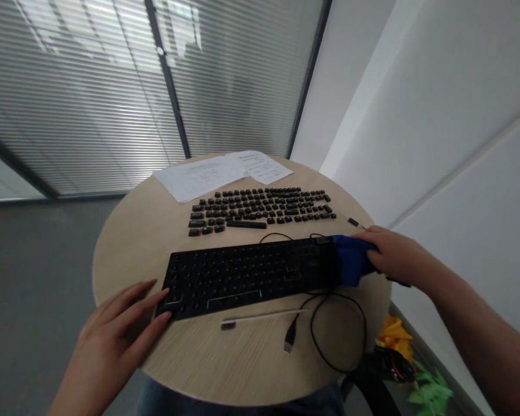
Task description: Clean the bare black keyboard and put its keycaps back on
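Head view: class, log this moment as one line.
left hand: touches keyboard; right hand: holds blue cloth on keyboard's right end; loose keycaps: beyond keyboard

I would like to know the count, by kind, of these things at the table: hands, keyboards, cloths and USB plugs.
Left hand and right hand: 2
Keyboard: 1
Blue cloth: 1
USB plug: 1
Total: 5

I look through a single camera worn on the person's head, facing forward and down over the near edge of the round wooden table [251, 370]. It sits near enough for me to see the keyboard [238, 274] mid-frame, yet wide enough to take in the whole tabletop. The lap [169, 398] shows at my bottom edge; the window blinds [91, 98] stand beyond, the white wall [455, 121] to the right.
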The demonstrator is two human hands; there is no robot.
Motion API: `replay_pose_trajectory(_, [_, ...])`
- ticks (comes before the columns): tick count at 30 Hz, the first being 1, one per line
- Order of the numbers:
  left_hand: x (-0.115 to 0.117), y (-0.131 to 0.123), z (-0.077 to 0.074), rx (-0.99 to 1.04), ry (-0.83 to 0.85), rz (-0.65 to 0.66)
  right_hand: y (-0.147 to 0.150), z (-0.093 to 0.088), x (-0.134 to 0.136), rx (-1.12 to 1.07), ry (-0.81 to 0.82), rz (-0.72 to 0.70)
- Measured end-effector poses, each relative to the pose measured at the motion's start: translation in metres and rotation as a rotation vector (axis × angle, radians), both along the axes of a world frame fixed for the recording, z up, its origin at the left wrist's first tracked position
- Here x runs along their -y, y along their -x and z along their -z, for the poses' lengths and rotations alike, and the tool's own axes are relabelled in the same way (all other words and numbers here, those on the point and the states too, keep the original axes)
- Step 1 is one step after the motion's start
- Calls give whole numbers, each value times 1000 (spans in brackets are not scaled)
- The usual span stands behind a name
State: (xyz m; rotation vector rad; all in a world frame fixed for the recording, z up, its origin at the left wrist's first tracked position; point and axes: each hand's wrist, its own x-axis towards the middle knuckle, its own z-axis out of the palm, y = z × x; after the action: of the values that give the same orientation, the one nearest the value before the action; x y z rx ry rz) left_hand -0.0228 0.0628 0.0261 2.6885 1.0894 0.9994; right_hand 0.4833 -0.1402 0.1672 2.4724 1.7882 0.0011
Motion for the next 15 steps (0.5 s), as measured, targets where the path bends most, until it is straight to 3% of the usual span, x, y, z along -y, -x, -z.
replay_pose_trajectory(3, [-1,0,1,10,21,9,-51,10,8,-30,-30,85])
replay_pose_trajectory(7, [-1,-1,3,51,27,-1,-80,36,7,-221,8,-63])
replay_pose_trajectory(11, [1,-2,0,32,30,8,-75,41,4,-310,-21,-178])
replay_pose_trajectory(13, [10,-4,-6,50,33,3,-61,34,4,-186,-50,-119])
replay_pose_trajectory(15, [26,-11,-14,103,27,-23,-37,23,5,38,-179,-64])
